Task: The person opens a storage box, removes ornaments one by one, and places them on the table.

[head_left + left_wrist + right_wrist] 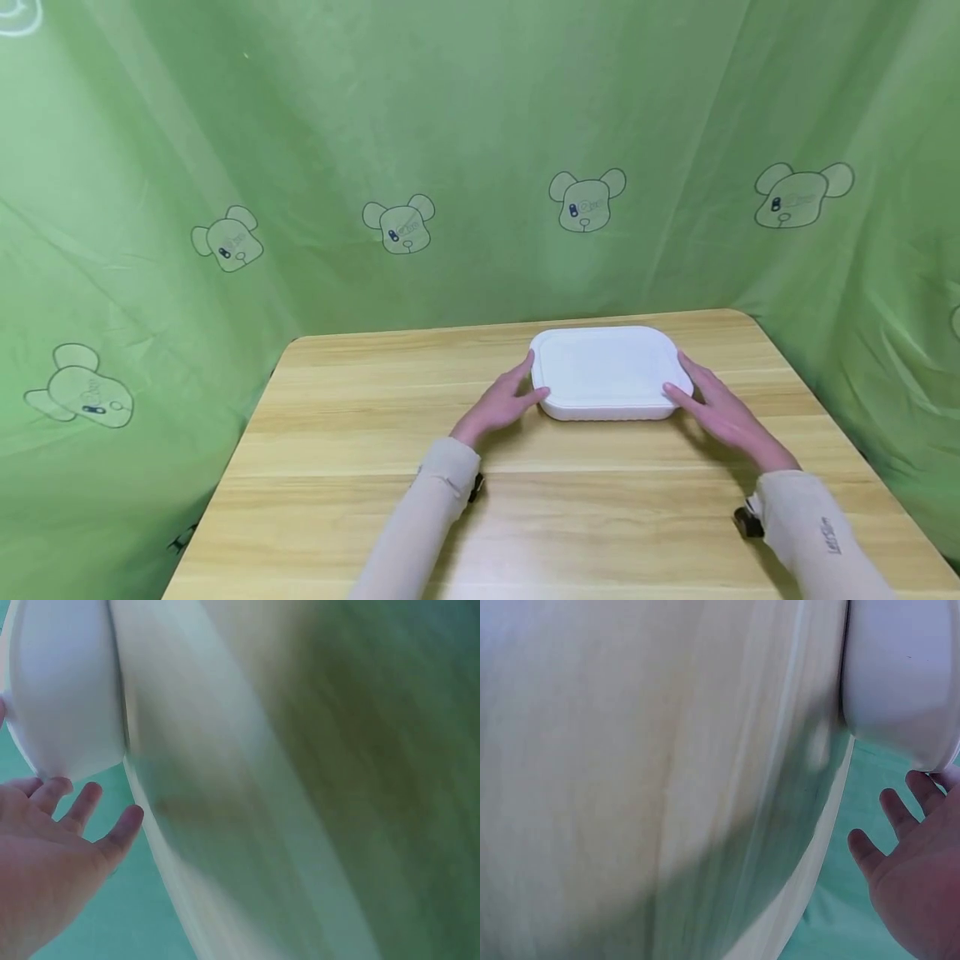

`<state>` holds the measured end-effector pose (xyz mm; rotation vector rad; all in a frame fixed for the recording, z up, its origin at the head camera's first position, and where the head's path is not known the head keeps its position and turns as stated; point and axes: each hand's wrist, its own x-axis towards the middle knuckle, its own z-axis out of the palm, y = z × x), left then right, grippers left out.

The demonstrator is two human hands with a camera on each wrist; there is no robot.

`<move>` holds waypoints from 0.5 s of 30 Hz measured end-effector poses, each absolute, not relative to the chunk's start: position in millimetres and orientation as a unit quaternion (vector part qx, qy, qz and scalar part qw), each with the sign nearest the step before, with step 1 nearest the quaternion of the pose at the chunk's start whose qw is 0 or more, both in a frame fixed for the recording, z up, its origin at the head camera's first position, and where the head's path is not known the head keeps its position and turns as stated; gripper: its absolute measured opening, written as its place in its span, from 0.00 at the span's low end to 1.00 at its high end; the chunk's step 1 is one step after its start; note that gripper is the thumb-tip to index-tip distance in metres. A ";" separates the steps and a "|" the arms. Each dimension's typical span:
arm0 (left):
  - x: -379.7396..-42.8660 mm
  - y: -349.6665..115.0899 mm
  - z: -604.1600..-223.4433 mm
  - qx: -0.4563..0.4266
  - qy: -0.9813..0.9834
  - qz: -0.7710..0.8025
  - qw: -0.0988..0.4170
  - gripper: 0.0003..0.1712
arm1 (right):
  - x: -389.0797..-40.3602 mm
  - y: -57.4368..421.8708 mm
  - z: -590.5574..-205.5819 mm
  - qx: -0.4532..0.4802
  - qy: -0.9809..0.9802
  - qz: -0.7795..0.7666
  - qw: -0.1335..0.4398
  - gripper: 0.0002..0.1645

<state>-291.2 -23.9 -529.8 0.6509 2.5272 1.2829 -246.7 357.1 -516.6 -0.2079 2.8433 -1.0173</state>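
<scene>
A white rectangular container with rounded corners and a white lid (611,367) sits on the wooden table, toward its back edge. At its left end, my left hand (502,407) touches the rim with thumb and fingertip, the fingers spread. My right hand (716,408) lies against the opposite end in the same way, its thumb on the lid's front corner. In the left wrist view, the container's wall (67,682) is beside relaxed fingers (124,829), some apart from it. The right wrist view likewise shows the wall (900,667) above loosely spread fingers (866,851). What the container holds is hidden.
The light wooden table (360,417) ends at a rounded back edge just behind the container. A green curtain (480,125) printed with bear heads hangs around the back and both sides. Dark wrist devices (747,522) show under the pale sleeves.
</scene>
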 end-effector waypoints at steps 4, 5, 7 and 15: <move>-291.9 -22.7 -530.6 0.221 0.864 0.438 0.116 0.49 | -247.4 357.7 -516.6 -0.066 0.937 -0.338 0.059 0.53; -291.8 -22.4 -530.9 0.219 0.864 0.438 0.115 0.49 | -247.6 357.8 -516.7 -0.066 0.937 -0.339 0.059 0.53; -291.7 -22.1 -531.0 0.218 0.866 0.436 0.113 0.49 | -248.1 358.1 -517.1 -0.066 0.936 -0.340 0.060 0.53; -289.1 -22.8 -529.0 0.225 0.861 0.441 0.112 0.50 | -248.7 360.3 -518.4 -0.069 0.931 -0.355 0.059 0.54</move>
